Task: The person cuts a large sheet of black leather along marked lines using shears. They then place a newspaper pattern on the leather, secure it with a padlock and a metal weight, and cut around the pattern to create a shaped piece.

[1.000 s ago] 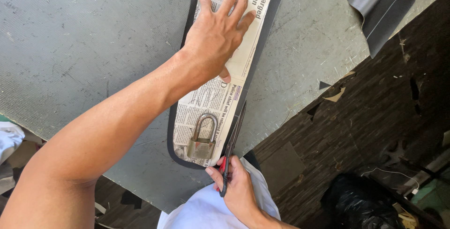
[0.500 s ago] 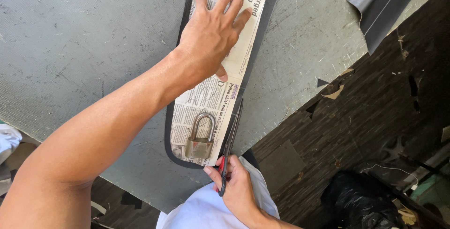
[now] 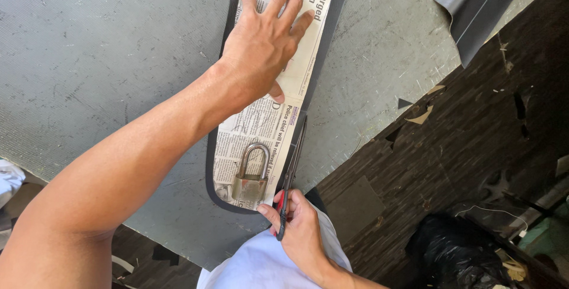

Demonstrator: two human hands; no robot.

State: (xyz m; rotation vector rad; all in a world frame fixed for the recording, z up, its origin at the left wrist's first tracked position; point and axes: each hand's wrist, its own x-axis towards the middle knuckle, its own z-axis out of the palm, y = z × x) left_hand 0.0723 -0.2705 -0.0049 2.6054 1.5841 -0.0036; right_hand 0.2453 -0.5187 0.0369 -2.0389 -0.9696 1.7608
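My left hand lies flat, fingers spread, on a long newspaper pattern that rests on a strip of dark sheet material. A brass padlock weighs down the near end of the paper. My right hand grips red-handled scissors whose blades run along the paper's right edge, into the dark material. The lower end of the dark strip is cut to a rounded outline around the paper.
The work lies on a grey scratched table. Another dark sheet piece hangs over the table's far right edge. Small offcuts lie on the dark wooden floor, and a black plastic bag sits at lower right.
My left hand has shifted slightly along the newspaper. The scissors have crept a little farther up the paper's right edge.
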